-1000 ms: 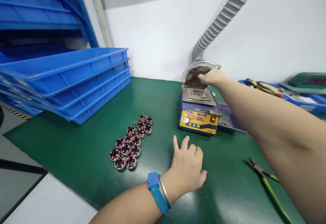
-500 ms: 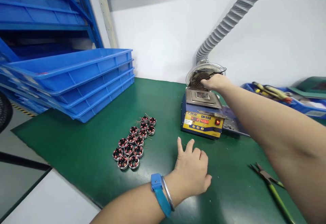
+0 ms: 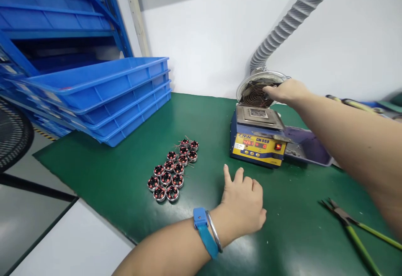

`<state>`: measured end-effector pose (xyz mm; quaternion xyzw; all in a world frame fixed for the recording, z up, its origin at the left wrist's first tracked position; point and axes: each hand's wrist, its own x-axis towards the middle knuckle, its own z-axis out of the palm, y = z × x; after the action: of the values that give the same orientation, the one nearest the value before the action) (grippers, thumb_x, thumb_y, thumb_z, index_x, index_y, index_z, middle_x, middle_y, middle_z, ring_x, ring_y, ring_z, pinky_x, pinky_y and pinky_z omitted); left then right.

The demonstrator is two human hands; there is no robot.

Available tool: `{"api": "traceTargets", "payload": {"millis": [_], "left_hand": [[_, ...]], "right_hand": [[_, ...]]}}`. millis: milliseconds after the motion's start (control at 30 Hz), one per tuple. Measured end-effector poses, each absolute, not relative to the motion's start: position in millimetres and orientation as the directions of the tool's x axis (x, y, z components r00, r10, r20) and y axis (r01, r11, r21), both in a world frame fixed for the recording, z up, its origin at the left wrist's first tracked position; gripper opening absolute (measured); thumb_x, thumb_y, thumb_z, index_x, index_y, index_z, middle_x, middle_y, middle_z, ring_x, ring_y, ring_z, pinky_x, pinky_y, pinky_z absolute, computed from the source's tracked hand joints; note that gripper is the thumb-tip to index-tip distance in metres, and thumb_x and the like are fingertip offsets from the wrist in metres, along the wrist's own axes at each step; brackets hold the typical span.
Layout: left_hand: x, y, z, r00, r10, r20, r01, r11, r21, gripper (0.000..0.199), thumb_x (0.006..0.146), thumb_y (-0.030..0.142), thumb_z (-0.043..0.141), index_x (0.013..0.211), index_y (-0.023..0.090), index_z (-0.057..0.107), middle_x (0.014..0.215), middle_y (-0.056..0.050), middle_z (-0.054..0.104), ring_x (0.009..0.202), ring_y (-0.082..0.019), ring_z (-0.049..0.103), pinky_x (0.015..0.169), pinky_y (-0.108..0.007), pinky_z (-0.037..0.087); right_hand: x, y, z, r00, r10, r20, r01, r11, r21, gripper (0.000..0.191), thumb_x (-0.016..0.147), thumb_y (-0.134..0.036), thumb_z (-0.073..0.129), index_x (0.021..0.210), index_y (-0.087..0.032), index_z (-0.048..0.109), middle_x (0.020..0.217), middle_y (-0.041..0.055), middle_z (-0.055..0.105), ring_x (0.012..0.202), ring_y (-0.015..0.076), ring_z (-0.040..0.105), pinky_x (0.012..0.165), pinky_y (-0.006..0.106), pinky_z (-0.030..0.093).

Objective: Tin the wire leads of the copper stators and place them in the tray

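Observation:
My right hand [image 3: 286, 91] reaches to the back of the bench and grips the edge of a round fan [image 3: 255, 95] with a coiled wire guard; its thumb lies over the front, and the other fingers are mostly hidden. Just below the fan stands a blue and yellow solder pot [image 3: 259, 146] with lit red digits and a metal top plate. My left hand [image 3: 243, 202] rests on the green mat in front of the pot, fingers apart and lightly bent, holding nothing visible. Left of it, several small motor stators [image 3: 172, 167] with copper windings lie in a cluster.
Blue trays [image 3: 125, 100] are stacked at the left. A grey ribbed duct [image 3: 282, 29] rises behind the fan. Pliers [image 3: 345, 219] with green handles lie at the right. Beside the pot sits a purple tray [image 3: 314, 148], partly behind my right arm. A black floor fan [image 3: 14, 133] stands off the bench.
The camera view has turned slightly, so the bench scene sits differently in the picture. Both hands keep about the same places; the solder pot's digits have changed.

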<state>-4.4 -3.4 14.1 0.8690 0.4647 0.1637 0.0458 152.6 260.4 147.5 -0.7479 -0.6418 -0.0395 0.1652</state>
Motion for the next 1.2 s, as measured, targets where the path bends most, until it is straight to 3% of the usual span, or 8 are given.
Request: {"api": "traceTargets", "payload": {"millis": [100,433,633,800,933,1000,1100,1200], "left_hand": [[-4,-4,16,0.504,0.836,0.215,0.801,-0.546,0.245,0.045,0.080,0.038,0.058,0.111,0.005,0.056,0.105,-0.016,0.061,0.122,-0.034,0.044,0.106,-0.068,0.027],[-4,-4,16,0.515,0.832,0.205,0.791,-0.554,0.261,0.042,0.080,0.038,0.058,0.108,0.007,0.056,0.104,-0.016,0.062,0.120,-0.033,0.045,0.106,-0.069,0.025],[-4,-5,17,0.514,0.834,0.203,0.796,-0.551,0.250,0.039,0.080,0.038,0.057,0.106,0.008,0.056,0.104,-0.015,0.062,0.119,-0.033,0.045,0.107,-0.069,0.024],[-4,-5,17,0.512,0.833,0.211,0.802,-0.551,0.231,0.029,0.080,0.032,0.055,0.098,0.009,0.060,0.098,-0.014,0.062,0.112,-0.031,0.048,0.108,-0.068,0.023],[-4,-4,14,0.534,0.818,0.216,0.771,-0.575,0.273,0.020,0.079,0.030,0.057,0.088,0.013,0.061,0.095,-0.012,0.063,0.108,-0.029,0.051,0.107,-0.066,0.025],[-3,-5,13,0.571,0.789,0.227,0.728,-0.615,0.304,0.018,0.076,0.031,0.061,0.085,0.016,0.060,0.093,-0.009,0.063,0.110,-0.028,0.051,0.107,-0.065,0.025],[0,-7,12,0.602,0.733,0.318,0.654,-0.680,0.332,0.022,0.071,0.033,0.066,0.086,0.018,0.060,0.096,-0.008,0.063,0.111,-0.029,0.052,0.105,-0.060,0.031],[4,-13,14,0.543,0.719,0.434,0.645,-0.688,0.333,0.021,0.072,0.036,0.066,0.078,0.017,0.059,0.087,-0.009,0.063,0.091,-0.025,0.058,0.084,-0.043,0.047]], "right_hand": [[153,253,147,0.230,0.946,0.229,0.957,-0.177,-0.229,0.063,0.089,-0.047,0.048,0.110,0.011,0.057,0.114,0.0349,0.056,0.112,0.0343,0.054,0.087,0.038,0.042],[152,234,134,0.208,0.963,0.174,0.942,-0.149,-0.302,0.053,0.088,-0.045,0.049,0.103,0.005,0.060,0.114,0.0333,0.057,0.111,0.0331,0.053,0.089,0.037,0.039],[155,225,139,0.252,0.948,0.197,0.890,-0.147,-0.432,0.043,0.087,-0.041,0.051,0.089,0.001,0.062,0.106,0.0302,0.060,0.109,0.0330,0.053,0.090,0.040,0.038],[168,209,153,0.328,0.933,0.147,0.739,-0.157,-0.656,0.039,0.088,-0.043,0.050,0.073,-0.009,0.058,0.077,0.0172,0.059,0.078,0.0215,0.056,0.077,0.038,0.043],[193,173,158,0.307,0.950,0.061,0.524,-0.115,-0.844,0.034,0.091,-0.045,0.046,0.076,-0.015,0.051,0.064,0.0059,0.053,0.052,0.0092,0.041,0.058,0.028,0.043],[215,148,157,0.286,0.957,0.037,0.433,-0.095,-0.897,0.029,0.093,-0.040,0.045,0.078,-0.015,0.052,0.066,0.0053,0.055,0.051,0.0077,0.042,0.056,0.024,0.044],[261,106,154,0.338,0.939,0.059,0.361,-0.071,-0.930,0.021,0.096,-0.030,0.042,0.085,-0.017,0.055,0.084,0.0071,0.064,0.065,0.0082,0.057,0.064,0.021,0.049],[320,64,146,0.525,0.841,0.136,0.383,-0.091,-0.919,0.009,0.093,-0.021,0.049,0.087,-0.018,0.055,0.100,0.0085,0.066,0.083,0.0105,0.064,0.073,0.021,0.051]]}}
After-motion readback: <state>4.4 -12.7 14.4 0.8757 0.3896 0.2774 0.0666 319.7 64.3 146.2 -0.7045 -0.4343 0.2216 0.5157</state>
